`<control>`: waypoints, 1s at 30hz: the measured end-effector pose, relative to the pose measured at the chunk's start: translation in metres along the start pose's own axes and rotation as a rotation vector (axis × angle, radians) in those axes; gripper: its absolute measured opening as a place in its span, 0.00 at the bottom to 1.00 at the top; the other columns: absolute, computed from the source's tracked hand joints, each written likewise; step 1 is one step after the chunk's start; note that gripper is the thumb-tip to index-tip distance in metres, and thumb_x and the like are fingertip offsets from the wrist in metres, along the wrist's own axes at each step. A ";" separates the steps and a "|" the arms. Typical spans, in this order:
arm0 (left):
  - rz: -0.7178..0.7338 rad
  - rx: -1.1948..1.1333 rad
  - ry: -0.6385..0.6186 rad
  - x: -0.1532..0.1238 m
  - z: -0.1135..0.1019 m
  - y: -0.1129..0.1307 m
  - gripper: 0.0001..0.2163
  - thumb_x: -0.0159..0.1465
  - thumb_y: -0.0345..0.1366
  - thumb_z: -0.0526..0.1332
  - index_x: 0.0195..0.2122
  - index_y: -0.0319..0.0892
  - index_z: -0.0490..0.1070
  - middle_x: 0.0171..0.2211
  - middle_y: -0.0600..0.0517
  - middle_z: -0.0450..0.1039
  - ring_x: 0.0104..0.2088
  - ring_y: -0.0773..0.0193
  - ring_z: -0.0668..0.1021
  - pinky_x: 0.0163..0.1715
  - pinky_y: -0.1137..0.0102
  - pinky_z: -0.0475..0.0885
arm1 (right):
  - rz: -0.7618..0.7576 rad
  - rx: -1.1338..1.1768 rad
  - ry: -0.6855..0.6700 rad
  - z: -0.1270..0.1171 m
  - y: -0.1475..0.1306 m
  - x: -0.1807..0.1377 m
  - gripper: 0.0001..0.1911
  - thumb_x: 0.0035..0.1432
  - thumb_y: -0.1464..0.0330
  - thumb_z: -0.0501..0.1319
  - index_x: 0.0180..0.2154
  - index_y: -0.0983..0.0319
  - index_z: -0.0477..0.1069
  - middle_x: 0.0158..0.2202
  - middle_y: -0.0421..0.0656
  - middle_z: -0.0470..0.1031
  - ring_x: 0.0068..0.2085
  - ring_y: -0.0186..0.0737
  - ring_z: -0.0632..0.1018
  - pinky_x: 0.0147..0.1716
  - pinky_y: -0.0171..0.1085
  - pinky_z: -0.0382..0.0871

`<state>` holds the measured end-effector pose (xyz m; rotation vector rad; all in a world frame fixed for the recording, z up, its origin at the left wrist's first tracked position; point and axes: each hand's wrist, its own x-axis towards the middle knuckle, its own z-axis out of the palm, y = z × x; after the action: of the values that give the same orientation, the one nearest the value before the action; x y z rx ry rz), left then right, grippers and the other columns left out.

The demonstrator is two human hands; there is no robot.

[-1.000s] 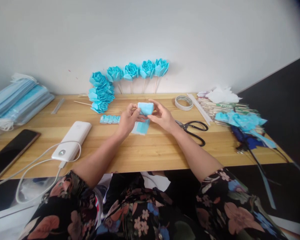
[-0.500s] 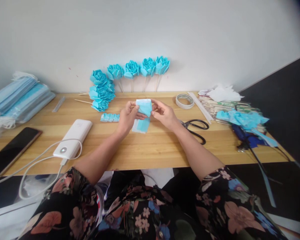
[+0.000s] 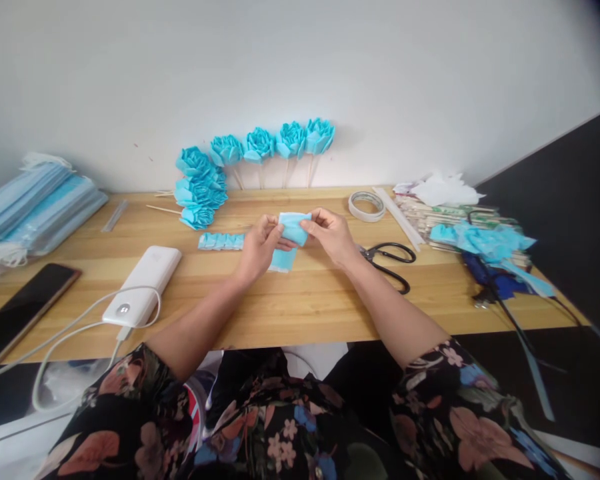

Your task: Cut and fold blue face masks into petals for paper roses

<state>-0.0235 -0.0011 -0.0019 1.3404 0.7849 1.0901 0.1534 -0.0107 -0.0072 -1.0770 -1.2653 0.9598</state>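
Between both hands is a small light-blue piece of fabric (image 3: 293, 229) with a white edge, held above the table. My left hand (image 3: 261, 243) pinches its left side, fingers behind and thumb in front. At its upper right corner my right hand (image 3: 331, 233) grips it between thumb and fingers. Below lies another light-blue fabric piece (image 3: 283, 260) on the table, partly hidden by the hands. Left of my left hand is a row of folded blue pieces (image 3: 221, 241). Black-handled scissors (image 3: 391, 257) rest by my right wrist.
Several blue fabric flowers (image 3: 260, 145) on sticks lean on the wall; others (image 3: 199, 190) lie stacked. A tape roll (image 3: 367, 207) is at the back right, near scraps (image 3: 485, 237). Face masks (image 3: 40, 203), a phone (image 3: 27, 310) and a white power bank (image 3: 143, 283) occupy the left.
My right hand has shifted its grip to the fabric's upper right corner, and the piece now looks curled or folded over. The view has tilted slightly, so everything sits a little lower.
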 end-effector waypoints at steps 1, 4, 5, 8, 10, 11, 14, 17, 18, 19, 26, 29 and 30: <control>-0.006 -0.008 0.001 0.000 0.000 0.001 0.14 0.66 0.44 0.64 0.38 0.43 0.60 0.25 0.56 0.77 0.25 0.63 0.84 0.28 0.71 0.80 | 0.002 0.002 0.011 0.000 -0.001 0.000 0.16 0.50 0.56 0.70 0.27 0.60 0.70 0.22 0.33 0.65 0.25 0.30 0.65 0.26 0.32 0.62; -0.029 -0.027 0.013 0.001 -0.001 0.001 0.14 0.66 0.44 0.64 0.38 0.43 0.59 0.24 0.57 0.77 0.25 0.62 0.84 0.28 0.71 0.79 | 0.021 0.003 0.026 0.001 -0.005 -0.001 0.16 0.51 0.54 0.69 0.27 0.60 0.71 0.21 0.34 0.65 0.23 0.30 0.65 0.22 0.32 0.61; -0.033 -0.033 0.019 0.002 -0.001 0.001 0.14 0.65 0.44 0.64 0.38 0.43 0.59 0.24 0.57 0.77 0.25 0.62 0.84 0.28 0.71 0.79 | 0.030 0.004 0.036 0.001 -0.006 -0.001 0.17 0.50 0.53 0.69 0.27 0.60 0.72 0.21 0.34 0.66 0.23 0.30 0.65 0.21 0.31 0.61; -0.030 -0.045 0.026 0.002 -0.001 0.000 0.15 0.65 0.44 0.65 0.38 0.43 0.59 0.23 0.58 0.76 0.24 0.62 0.83 0.27 0.71 0.79 | 0.054 0.029 0.062 0.002 -0.009 -0.001 0.19 0.48 0.51 0.70 0.27 0.60 0.73 0.22 0.35 0.67 0.22 0.29 0.64 0.17 0.30 0.62; -0.028 -0.040 0.021 0.002 -0.001 -0.001 0.15 0.64 0.43 0.65 0.38 0.43 0.58 0.22 0.58 0.76 0.24 0.61 0.83 0.26 0.71 0.79 | 0.063 0.053 0.060 0.003 -0.010 -0.001 0.20 0.47 0.50 0.70 0.27 0.60 0.74 0.24 0.36 0.69 0.24 0.30 0.66 0.16 0.29 0.63; -0.031 -0.035 0.019 0.002 -0.001 -0.001 0.15 0.65 0.43 0.65 0.37 0.43 0.58 0.22 0.58 0.76 0.24 0.61 0.83 0.26 0.71 0.79 | 0.069 0.066 0.054 0.002 -0.010 -0.001 0.20 0.47 0.50 0.70 0.28 0.60 0.74 0.25 0.37 0.71 0.25 0.31 0.68 0.17 0.29 0.65; -0.043 -0.012 0.019 0.002 -0.001 -0.001 0.14 0.66 0.42 0.64 0.38 0.43 0.59 0.22 0.57 0.75 0.24 0.61 0.83 0.26 0.70 0.80 | 0.097 0.097 0.033 0.002 -0.009 -0.001 0.21 0.47 0.49 0.71 0.29 0.59 0.74 0.27 0.39 0.73 0.31 0.35 0.75 0.20 0.31 0.72; -0.051 0.003 0.029 0.003 -0.002 -0.002 0.12 0.66 0.42 0.63 0.38 0.43 0.59 0.22 0.57 0.76 0.24 0.61 0.83 0.27 0.70 0.79 | 0.125 0.097 0.022 0.003 -0.008 -0.001 0.23 0.46 0.47 0.71 0.30 0.59 0.73 0.27 0.39 0.73 0.31 0.37 0.76 0.25 0.35 0.78; -0.054 0.006 0.031 0.003 -0.002 -0.002 0.12 0.67 0.42 0.63 0.38 0.43 0.59 0.22 0.57 0.75 0.25 0.61 0.83 0.27 0.70 0.79 | 0.127 0.092 0.019 0.003 -0.008 -0.001 0.23 0.47 0.46 0.71 0.30 0.59 0.73 0.27 0.38 0.73 0.31 0.37 0.76 0.28 0.37 0.80; -0.054 0.008 0.033 0.004 -0.002 -0.002 0.12 0.67 0.42 0.63 0.38 0.43 0.59 0.22 0.57 0.75 0.25 0.62 0.83 0.27 0.70 0.79 | 0.125 0.086 0.015 0.004 -0.008 -0.001 0.24 0.47 0.46 0.70 0.30 0.59 0.72 0.27 0.38 0.72 0.31 0.37 0.76 0.30 0.38 0.81; 0.136 0.046 0.056 0.002 -0.005 0.002 0.13 0.67 0.46 0.62 0.38 0.44 0.62 0.32 0.53 0.78 0.34 0.64 0.84 0.40 0.67 0.79 | 0.125 0.111 0.036 -0.001 -0.014 0.000 0.26 0.52 0.43 0.66 0.39 0.58 0.74 0.38 0.44 0.78 0.44 0.44 0.79 0.28 0.36 0.80; 0.290 0.141 0.025 -0.003 -0.006 0.004 0.11 0.68 0.46 0.60 0.39 0.43 0.66 0.40 0.49 0.80 0.44 0.61 0.82 0.50 0.64 0.76 | 0.294 0.236 -0.031 -0.004 -0.016 0.000 0.32 0.55 0.41 0.62 0.51 0.57 0.72 0.36 0.44 0.79 0.38 0.44 0.81 0.24 0.36 0.78; 0.322 0.187 -0.004 -0.004 -0.006 0.005 0.10 0.69 0.45 0.60 0.39 0.43 0.68 0.43 0.48 0.80 0.46 0.60 0.81 0.52 0.63 0.74 | 0.350 0.275 -0.093 -0.004 -0.016 0.000 0.34 0.57 0.40 0.60 0.54 0.57 0.70 0.34 0.43 0.79 0.35 0.43 0.81 0.23 0.37 0.77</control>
<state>-0.0313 -0.0032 0.0013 1.6678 0.6957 1.2878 0.1570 -0.0152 0.0087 -1.0633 -0.9969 1.4191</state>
